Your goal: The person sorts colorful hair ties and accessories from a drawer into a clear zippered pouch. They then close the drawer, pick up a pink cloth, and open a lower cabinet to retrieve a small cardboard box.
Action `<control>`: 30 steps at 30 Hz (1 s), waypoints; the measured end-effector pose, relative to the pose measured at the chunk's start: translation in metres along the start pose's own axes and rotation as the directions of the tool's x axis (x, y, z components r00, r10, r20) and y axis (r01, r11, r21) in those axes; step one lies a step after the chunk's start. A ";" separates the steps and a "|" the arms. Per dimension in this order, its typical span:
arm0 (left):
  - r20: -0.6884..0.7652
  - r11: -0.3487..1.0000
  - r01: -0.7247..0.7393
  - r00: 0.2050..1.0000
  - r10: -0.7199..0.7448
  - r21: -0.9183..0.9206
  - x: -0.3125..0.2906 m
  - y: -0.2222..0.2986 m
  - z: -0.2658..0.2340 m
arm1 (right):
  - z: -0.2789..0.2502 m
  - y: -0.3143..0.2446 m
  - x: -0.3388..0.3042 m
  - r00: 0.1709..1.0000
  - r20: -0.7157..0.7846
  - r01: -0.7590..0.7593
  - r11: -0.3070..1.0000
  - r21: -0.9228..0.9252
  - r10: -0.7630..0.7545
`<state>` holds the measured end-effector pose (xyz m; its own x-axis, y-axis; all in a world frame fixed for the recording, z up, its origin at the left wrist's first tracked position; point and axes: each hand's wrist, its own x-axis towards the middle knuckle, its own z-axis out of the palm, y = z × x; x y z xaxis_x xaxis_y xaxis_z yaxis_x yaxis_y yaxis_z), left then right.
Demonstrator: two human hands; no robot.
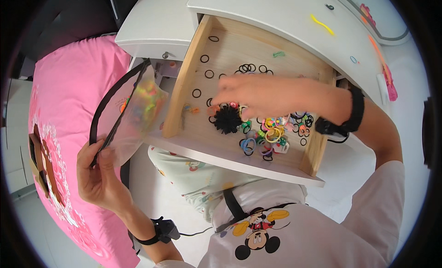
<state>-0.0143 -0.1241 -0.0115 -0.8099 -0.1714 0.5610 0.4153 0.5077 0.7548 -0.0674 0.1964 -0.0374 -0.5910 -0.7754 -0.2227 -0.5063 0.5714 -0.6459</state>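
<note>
My left hand (103, 178) pinches the lower corner of a clear zip bag (133, 134) with a black edge. The bag's mouth gapes, and blurred yellow, green and orange items show through its side. Inside the open wooden drawer, my right hand (239, 90) hangs over a heap of hair ties (274, 130), its fingers bent and the thumb apart from them. I make out nothing held in it. Just below those fingers lies a black spiky hair scrunchie (228, 119). Several black hair ties (209, 74) lie loose along the drawer's left side; a green clip (278, 54) lies farther back.
The drawer (186, 79) is pulled out from a white dresser (271, 10) toward my lap. On the dresser top lie a yellow strip (322, 25) and a pink-and-orange item (389, 81). Pink bedding (78, 111) is at the left, with a brown box (41, 164) on it.
</note>
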 end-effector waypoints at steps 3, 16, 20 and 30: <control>0.025 0.999 -0.037 0.999 0.038 -0.035 0.005 0.007 0.009 | 0.029 0.003 0.009 0.993 0.040 0.116 0.946 -0.302 -0.109; 0.010 1.000 -0.015 1.000 0.015 0.001 -0.001 0.000 -0.001 | -0.019 0.025 -0.072 0.824 0.099 -0.500 0.632 0.592 0.558; 0.018 1.000 -0.018 1.000 0.019 -0.024 0.000 0.001 0.002 | -0.010 0.045 -0.096 0.762 0.032 -0.589 0.672 0.449 0.647; 0.030 0.999 -0.050 0.998 0.050 -0.009 0.003 0.010 0.009 | -0.015 0.050 -0.093 0.808 -0.324 -0.465 0.870 0.161 0.492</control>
<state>-0.0167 -0.1118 -0.0055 -0.8003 -0.1203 0.5874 0.4588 0.5078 0.7292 -0.0472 0.3014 -0.0380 -0.9302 -0.2579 -0.2611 -0.0641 0.8147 -0.5763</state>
